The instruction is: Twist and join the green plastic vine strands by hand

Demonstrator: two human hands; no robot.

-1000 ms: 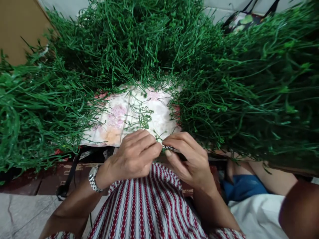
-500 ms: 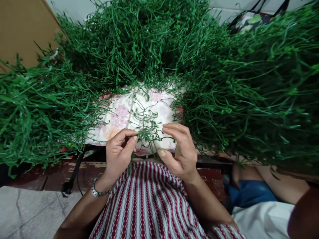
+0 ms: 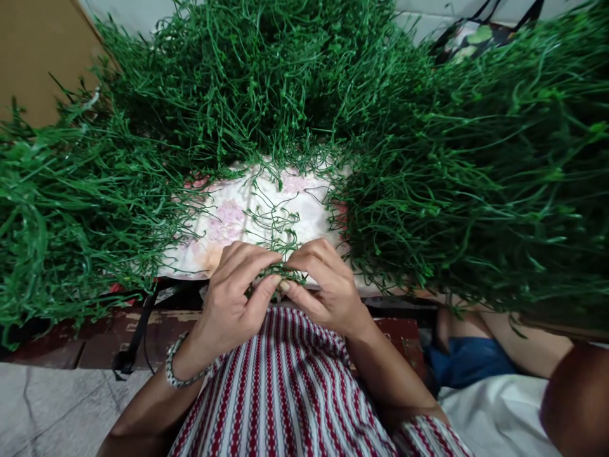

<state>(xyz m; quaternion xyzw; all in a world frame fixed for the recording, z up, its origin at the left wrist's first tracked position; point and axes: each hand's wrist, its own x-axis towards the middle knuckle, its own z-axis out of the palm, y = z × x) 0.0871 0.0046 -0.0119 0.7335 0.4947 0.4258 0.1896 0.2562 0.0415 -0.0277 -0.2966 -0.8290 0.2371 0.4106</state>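
Nearest, below the hands: a striped garment (image 3: 276, 387); any sprig slipping from the fingers could drop onto it. Left hand (image 3: 240, 295) and right hand (image 3: 328, 285) are together, thumbs and fingertips meeting, both pinched on a few green sprigs (image 3: 297, 277). Their exact grip is partly hidden by the fingers. Risk: thin stems could snap or bend if the hands pull unevenly. A linked wristband (image 3: 174, 365) on the left wrist might snag a stray stem.

Just beyond the fingertips, loose strands (image 3: 288, 219) lie on a flowered cloth (image 3: 228, 219); being close, they could tangle with the held ones. Left-hand heap (image 3: 71, 216) and right-hand heap (image 3: 451, 178) overhang the cloth's sides, the far heap (image 3: 276, 76) its back edge; a knock by either forearm could spill stems inward.
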